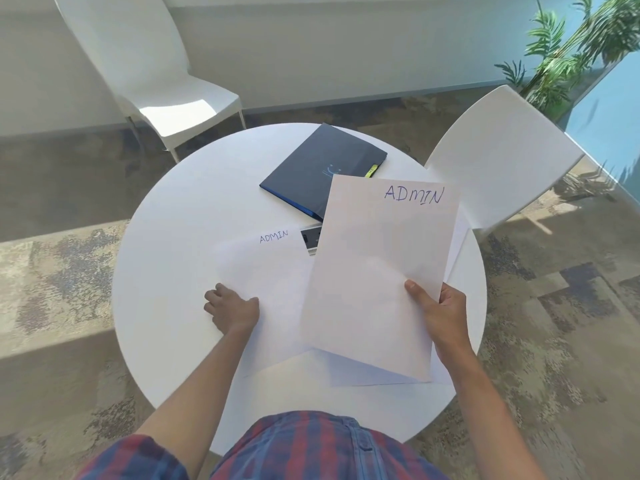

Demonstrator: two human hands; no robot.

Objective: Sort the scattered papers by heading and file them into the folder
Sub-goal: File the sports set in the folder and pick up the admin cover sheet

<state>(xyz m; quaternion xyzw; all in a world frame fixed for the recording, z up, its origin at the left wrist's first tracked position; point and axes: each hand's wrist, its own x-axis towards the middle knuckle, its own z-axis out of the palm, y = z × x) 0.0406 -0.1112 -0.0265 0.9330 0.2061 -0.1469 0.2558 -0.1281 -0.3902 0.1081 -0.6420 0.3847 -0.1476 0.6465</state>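
Observation:
My right hand [441,315] grips a white sheet headed ADMIN [377,271] by its right edge and holds it tilted above the table. Beneath it, a second sheet headed ADMIN [266,271] lies flat on the round white table [166,237]. My left hand [232,308] rests on that flat sheet's left edge, fingers curled, pressing down. More white paper [363,374] pokes out under the held sheet, its heading hidden. A closed dark blue folder [318,168] with a yellow-green tab lies at the far side of the table.
A small grey device [310,239] lies between the folder and the papers, partly covered. One white chair [502,154] stands at the right of the table and another [166,81] at the far left. A potted plant [568,53] is in the far right corner.

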